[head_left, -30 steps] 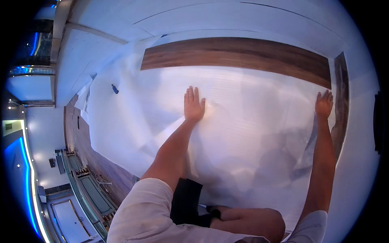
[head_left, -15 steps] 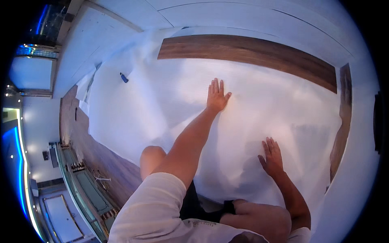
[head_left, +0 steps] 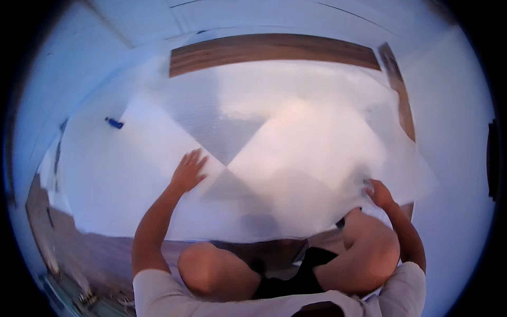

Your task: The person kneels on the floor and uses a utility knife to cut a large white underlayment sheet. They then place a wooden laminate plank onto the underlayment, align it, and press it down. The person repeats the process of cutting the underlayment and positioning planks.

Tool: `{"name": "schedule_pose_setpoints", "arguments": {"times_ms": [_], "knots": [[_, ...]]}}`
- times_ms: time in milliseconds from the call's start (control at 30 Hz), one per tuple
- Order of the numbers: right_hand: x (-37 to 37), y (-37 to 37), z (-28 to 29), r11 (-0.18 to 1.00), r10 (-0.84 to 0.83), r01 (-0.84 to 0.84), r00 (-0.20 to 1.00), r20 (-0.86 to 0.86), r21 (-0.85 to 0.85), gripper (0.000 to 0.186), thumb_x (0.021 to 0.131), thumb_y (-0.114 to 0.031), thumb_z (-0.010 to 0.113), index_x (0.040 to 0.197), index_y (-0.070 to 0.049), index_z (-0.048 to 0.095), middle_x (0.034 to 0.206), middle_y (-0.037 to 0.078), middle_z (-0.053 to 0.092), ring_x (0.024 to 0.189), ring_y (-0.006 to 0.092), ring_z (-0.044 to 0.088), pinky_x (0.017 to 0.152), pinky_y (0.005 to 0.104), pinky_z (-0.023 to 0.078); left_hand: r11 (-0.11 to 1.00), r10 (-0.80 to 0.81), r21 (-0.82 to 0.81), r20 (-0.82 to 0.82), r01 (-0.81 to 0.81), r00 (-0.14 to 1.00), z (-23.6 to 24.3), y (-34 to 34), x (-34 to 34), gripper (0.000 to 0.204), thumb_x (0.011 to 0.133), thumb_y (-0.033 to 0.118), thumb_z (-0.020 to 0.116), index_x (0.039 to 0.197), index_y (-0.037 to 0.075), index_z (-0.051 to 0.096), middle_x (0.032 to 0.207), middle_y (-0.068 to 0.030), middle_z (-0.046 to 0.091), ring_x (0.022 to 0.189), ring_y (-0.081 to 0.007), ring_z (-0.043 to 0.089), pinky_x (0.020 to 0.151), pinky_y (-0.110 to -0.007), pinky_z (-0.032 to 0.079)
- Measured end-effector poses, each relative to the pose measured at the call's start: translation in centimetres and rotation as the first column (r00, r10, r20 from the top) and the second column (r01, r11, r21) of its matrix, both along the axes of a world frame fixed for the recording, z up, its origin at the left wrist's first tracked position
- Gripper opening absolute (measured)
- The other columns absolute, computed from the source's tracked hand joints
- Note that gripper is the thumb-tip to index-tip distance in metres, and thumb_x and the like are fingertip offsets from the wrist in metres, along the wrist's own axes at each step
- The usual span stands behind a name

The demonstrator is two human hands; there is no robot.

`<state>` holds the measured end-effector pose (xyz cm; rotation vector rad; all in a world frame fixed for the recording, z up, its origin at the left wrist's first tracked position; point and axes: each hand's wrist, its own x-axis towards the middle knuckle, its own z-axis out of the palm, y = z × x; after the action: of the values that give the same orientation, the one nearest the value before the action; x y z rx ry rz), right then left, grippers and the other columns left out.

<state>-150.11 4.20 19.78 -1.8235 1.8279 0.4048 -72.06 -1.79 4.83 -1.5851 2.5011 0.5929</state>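
The white sheet [head_left: 132, 174] spreads out on your side of the long brown plank [head_left: 274, 53], covering most of the ground between that plank and your knees. It is pale and thin-looking, with a faint sheen and fine ribbing showing in the greyer area just below the plank's middle. Further from the plank, straight creases or edges run together to a point, leaving a grey, downward-pointing wedge between two brighter white areas. The part below the plank's right end looks brightest, and its outline there is blurred. Your left hand [head_left: 189, 171] is palm down over the sheet, well below the plank's left end, its fingers stretched out with the thumb apart, gripping nothing. Your right hand [head_left: 379, 193] is at the sheet's right part, well below the plank's right end; its fingers are partly bent and blurred, and you cannot tell from this view whether they pinch the sheet. A small blue object [head_left: 114, 123] lies on the sheet, below and left of the plank's left end. A narrow brown strip [head_left: 400, 92] runs beside the plank's right end, angled toward you, while wood-look flooring [head_left: 111, 259] shows past the sheet's edge furthest from the plank.
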Motion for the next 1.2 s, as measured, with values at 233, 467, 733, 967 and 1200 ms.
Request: {"name": "schedule_pose_setpoints", "arguments": {"times_ms": [233,467,733,967,1200], "knots": [[4.2,4.6,4.3,0.964,0.143,-0.073,0.953,-0.267,0.256,0.060,0.102,-0.050,0.058,0.137,-0.002,0.063,0.131,0.026,0.068,0.124,0.0417,0.063,0.107,0.0501,0.049,0.973,0.171,-0.157,-0.002,-0.169,0.985,-2.7,14.7,7.8,0.073,0.100,0.035,0.064,0.163,0.011,0.035,0.172,-0.0224,0.021,0.158,-0.0410,0.022,0.129,-0.058,0.016],[16.4,-12.6,1.4,0.934,0.281,-0.311,0.944,-0.175,-0.177,0.045,0.103,-0.044,0.055,0.116,-0.003,0.068,0.114,0.023,0.073,0.110,0.0421,0.068,0.097,0.0529,0.053,0.932,0.322,-0.173,-0.006,-0.318,0.947,-4.6,19.7,7.7,0.073,0.100,0.031,0.066,0.163,0.010,0.035,0.171,-0.0230,0.023,0.158,-0.0406,0.022,0.129,-0.060,0.014],[31.9,-16.5,-9.4,0.828,0.347,-0.347,0.934,-0.084,-0.440,0.047,0.100,-0.038,0.061,0.139,-0.011,0.060,0.144,0.016,0.059,0.139,0.0350,0.051,0.113,0.0595,0.041,0.927,0.359,-0.143,0.064,-0.347,0.931,-3.7,20.0,10.5,0.070,0.101,0.029,0.064,0.162,0.011,0.036,0.173,-0.0192,0.021,0.158,-0.0387,0.023,0.127,-0.061,0.015],[21.2,-2.4,-16.3,0.944,-0.201,0.148,0.967,-0.158,-0.295,0.069,0.102,-0.042,0.057,0.159,-0.008,0.037,0.165,0.024,0.033,0.152,0.0410,0.031,0.121,0.0667,0.026,0.815,0.574,-0.027,0.163,-0.578,0.802,-2.1,22.3,12.4,0.074,0.101,0.036,0.065,0.165,0.018,0.033,0.175,-0.0132,0.018,0.158,-0.0363,0.023,0.126,-0.063,0.020],[15.7,14.8,-15.6,0.873,-0.257,0.320,0.943,-0.211,0.366,0.065,0.099,-0.050,0.058,0.142,-0.002,0.055,0.142,0.029,0.057,0.127,0.0488,0.058,0.109,0.0540,0.047,0.810,0.566,0.060,0.179,-0.583,0.805,-0.7,24.0,11.5,0.060,0.102,0.041,0.060,0.153,0.012,0.051,0.165,-0.0169,0.040,0.149,-0.0347,0.042,0.119,-0.054,0.037]]}}
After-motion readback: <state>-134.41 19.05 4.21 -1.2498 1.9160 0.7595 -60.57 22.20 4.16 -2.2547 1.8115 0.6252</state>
